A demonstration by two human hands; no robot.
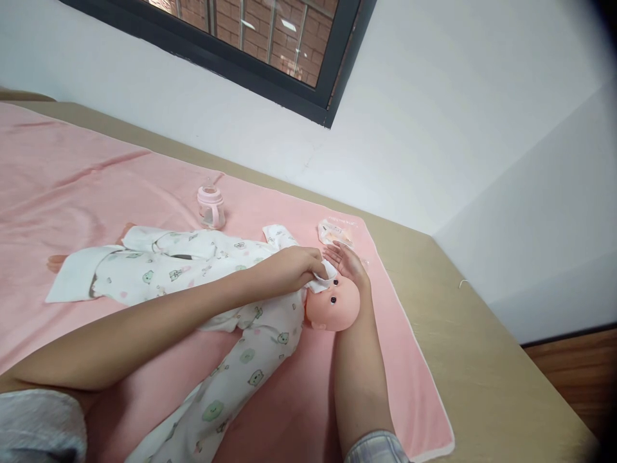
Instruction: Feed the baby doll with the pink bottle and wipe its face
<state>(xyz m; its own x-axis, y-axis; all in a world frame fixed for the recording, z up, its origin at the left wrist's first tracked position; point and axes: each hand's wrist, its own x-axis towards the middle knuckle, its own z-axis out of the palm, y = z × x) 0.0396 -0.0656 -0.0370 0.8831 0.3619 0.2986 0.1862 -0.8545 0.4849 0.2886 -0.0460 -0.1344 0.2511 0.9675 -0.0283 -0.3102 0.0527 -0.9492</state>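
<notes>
A baby doll (340, 305) lies on its back in white clothes with a green animal print, head to the right. Across its body reaches my left hand (303, 262), fingers closed on a white tissue (326, 275) that covers the lower part of the doll's face. My right hand (348, 260) is on the far side of the doll's head, palm up with fingers stretched out. The wrist and forearm touch or lie right beside the back of the head; whether they bear its weight is hidden.
A pink blanket (395, 360) covers much of the wooden surface (463, 341). A pink-lidded baby bottle (211, 209) stands beyond the doll's legs. Just past my right hand lies a small clear packet (332, 230). A white wall (409, 128) and dark-framed window (318, 99) stand behind.
</notes>
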